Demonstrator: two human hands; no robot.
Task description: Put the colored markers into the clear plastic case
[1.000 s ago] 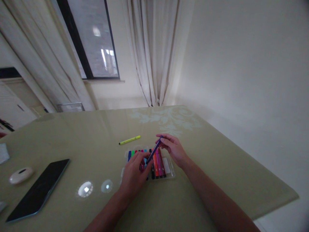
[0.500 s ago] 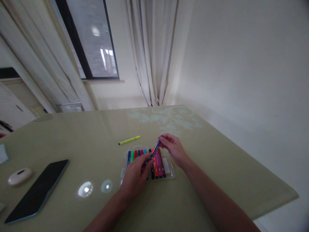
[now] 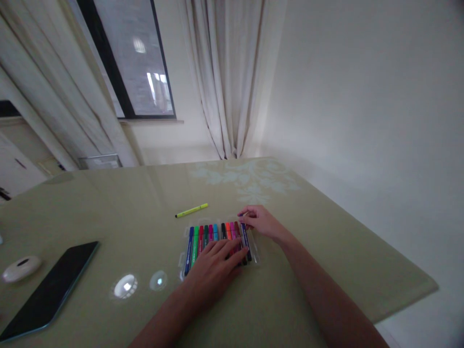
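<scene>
A clear plastic case (image 3: pixel 255 251) lies on the table with a row of coloured markers in it. At its right end is a dark purple marker (image 3: pixel 245 241), lying beside a brown one. My right hand (image 3: pixel 263 222) pinches this marker's upper end, at the far edge of the case. Over the lower part of the row lies my left hand (image 3: pixel 217 263), fingers stretched out, with fingertips at the purple marker's lower half. It hides the lower ends of several markers. A blue marker (image 3: pixel 189 251) and a green marker (image 3: pixel 195 244) show at the left end.
A yellow marker (image 3: pixel 191 210) lies on the table (image 3: pixel 145 203) beyond the case. To the left are a black-screened tablet or phone (image 3: pixel 50 290) and a white rounded object (image 3: pixel 22 268). Behind the table hang curtains (image 3: pixel 228 87); a wall (image 3: pixel 362 121) stands at the right.
The purple marker has gone from tilted above the case down into its right end. My left hand has shifted right and its fingers have spread out. The view has turned slightly.
</scene>
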